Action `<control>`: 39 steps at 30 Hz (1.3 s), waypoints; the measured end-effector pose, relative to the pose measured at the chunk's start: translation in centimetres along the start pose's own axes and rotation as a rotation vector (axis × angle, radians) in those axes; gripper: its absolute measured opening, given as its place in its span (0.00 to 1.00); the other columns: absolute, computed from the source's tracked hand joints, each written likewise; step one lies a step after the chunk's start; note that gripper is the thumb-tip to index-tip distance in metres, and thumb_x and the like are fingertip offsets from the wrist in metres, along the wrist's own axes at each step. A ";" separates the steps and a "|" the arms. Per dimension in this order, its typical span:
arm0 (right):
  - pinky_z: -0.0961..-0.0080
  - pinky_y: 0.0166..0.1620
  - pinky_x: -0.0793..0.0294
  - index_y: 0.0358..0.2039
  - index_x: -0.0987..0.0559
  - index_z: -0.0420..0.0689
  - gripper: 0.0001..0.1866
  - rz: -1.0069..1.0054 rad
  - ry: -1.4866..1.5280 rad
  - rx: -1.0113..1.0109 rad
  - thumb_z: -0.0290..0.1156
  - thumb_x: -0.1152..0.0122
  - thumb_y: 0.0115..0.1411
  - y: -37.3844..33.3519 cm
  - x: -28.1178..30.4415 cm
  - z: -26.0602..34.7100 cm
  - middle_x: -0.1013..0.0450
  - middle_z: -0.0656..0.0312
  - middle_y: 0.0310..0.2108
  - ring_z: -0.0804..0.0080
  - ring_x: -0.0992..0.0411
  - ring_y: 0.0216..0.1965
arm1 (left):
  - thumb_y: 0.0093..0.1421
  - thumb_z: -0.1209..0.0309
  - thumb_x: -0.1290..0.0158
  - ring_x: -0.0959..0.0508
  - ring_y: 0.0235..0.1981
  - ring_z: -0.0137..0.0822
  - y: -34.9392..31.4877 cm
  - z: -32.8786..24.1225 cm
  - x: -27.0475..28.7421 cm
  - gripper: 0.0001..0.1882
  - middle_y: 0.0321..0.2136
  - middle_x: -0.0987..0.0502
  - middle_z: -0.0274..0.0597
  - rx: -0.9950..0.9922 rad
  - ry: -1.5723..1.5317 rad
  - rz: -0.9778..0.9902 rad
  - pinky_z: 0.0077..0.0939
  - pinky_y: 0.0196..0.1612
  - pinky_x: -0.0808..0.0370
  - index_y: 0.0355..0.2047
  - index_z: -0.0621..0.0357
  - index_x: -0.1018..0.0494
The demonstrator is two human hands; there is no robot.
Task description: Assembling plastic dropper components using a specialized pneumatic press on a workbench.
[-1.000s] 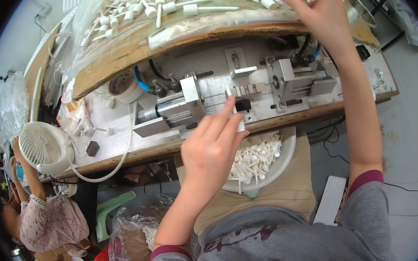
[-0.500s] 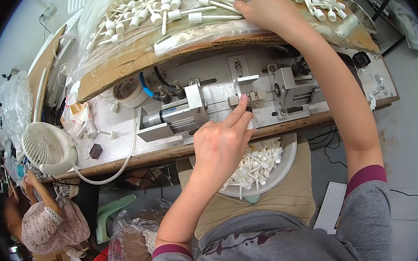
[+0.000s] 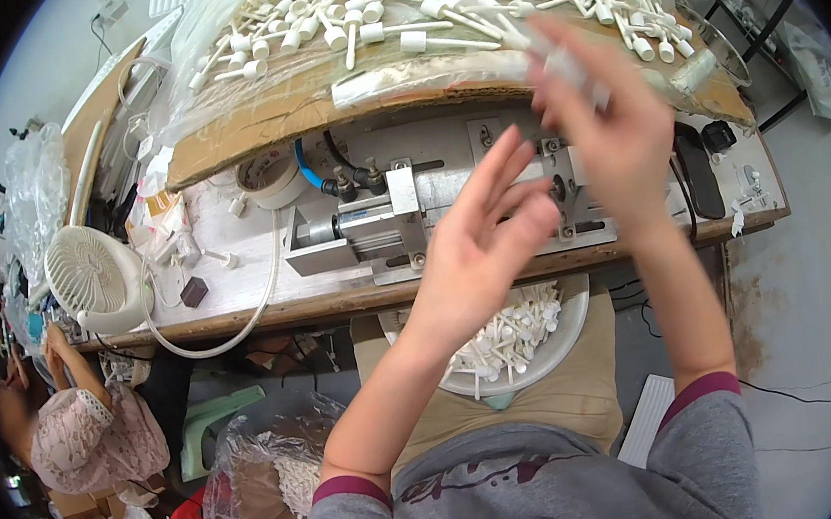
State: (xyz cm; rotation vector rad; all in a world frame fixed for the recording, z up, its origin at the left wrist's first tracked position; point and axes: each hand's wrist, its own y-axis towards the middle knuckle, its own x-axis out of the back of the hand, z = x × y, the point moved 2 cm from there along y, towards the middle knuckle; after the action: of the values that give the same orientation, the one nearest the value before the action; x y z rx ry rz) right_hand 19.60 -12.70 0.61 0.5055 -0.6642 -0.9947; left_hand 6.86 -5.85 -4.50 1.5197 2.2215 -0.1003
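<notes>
My left hand [image 3: 480,253] is raised over the metal fixture [image 3: 333,232] on the bench, fingers spread and nothing in them. Motion smears my right hand [image 3: 614,140], which is in front of the fixture's right end and grips at least one white capped stick [image 3: 567,70]; exactly how many is too blurred to tell. Behind it lies a heap of similar white capped sticks [image 3: 353,30] on a plastic-covered cardboard sheet [image 3: 254,140]. My hands hide the middle of the fixture. On my lap, a round basin [image 3: 582,328] holds many small white pieces [image 3: 508,336].
A small white fan [image 3: 92,281], a tape roll [image 3: 267,174] and a dark block [image 3: 194,292] are on the bench's left. Its right side bears a dark phone-like object [image 3: 697,172] and a black knob [image 3: 719,135]. Another person [image 3: 102,430] sits at far left.
My right hand has drawn back from the heap toward the fixture, carrying white material. My left hand has lifted off the fixture's centre, its pointing fingers now spread.
</notes>
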 end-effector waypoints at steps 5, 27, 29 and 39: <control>0.66 0.49 0.25 0.55 0.26 0.34 0.25 0.251 -0.301 0.294 0.17 0.40 0.55 -6.9 -1.1 2.2 0.26 0.49 0.50 0.54 0.28 0.52 | 0.73 0.54 0.62 0.30 0.56 0.33 0.3 0.6 -0.3 0.24 0.55 0.31 0.45 0.189 -0.479 -0.043 0.34 0.58 0.31 0.59 0.59 0.38; 0.74 0.39 0.24 0.37 0.20 0.35 0.15 0.495 -0.648 0.331 0.24 0.38 0.46 -10.6 -0.7 -0.4 0.24 0.50 0.49 0.66 0.22 0.41 | 0.74 0.65 0.66 0.22 0.50 0.46 -6.2 -0.1 3.8 0.14 0.47 0.25 0.63 -0.016 0.250 -0.201 0.38 0.53 0.24 0.42 0.62 0.35; 0.74 0.36 0.25 0.34 0.21 0.36 0.13 0.553 -0.685 0.336 0.25 0.40 0.45 -9.5 -1.2 0.3 0.23 0.50 0.47 0.68 0.22 0.37 | 0.74 0.65 0.66 0.22 0.50 0.47 -6.0 -0.5 3.6 0.14 0.47 0.25 0.64 -0.023 0.207 -0.233 0.39 0.53 0.24 0.42 0.61 0.35; 0.71 0.33 0.23 0.41 0.20 0.38 0.19 0.527 -0.526 0.281 0.27 0.38 0.47 -8.7 -0.6 1.3 0.22 0.52 0.43 0.68 0.22 0.31 | 0.74 0.67 0.67 0.30 0.60 0.51 -4.9 -0.8 3.5 0.12 0.57 0.31 0.68 -0.115 -0.001 -0.265 0.42 0.63 0.36 0.42 0.60 0.35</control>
State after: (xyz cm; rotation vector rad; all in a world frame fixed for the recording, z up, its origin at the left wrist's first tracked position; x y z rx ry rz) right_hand 13.30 -16.29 -4.42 0.2809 -1.3436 -0.5273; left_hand 1.13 -4.49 -6.13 1.1606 2.3735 -0.0528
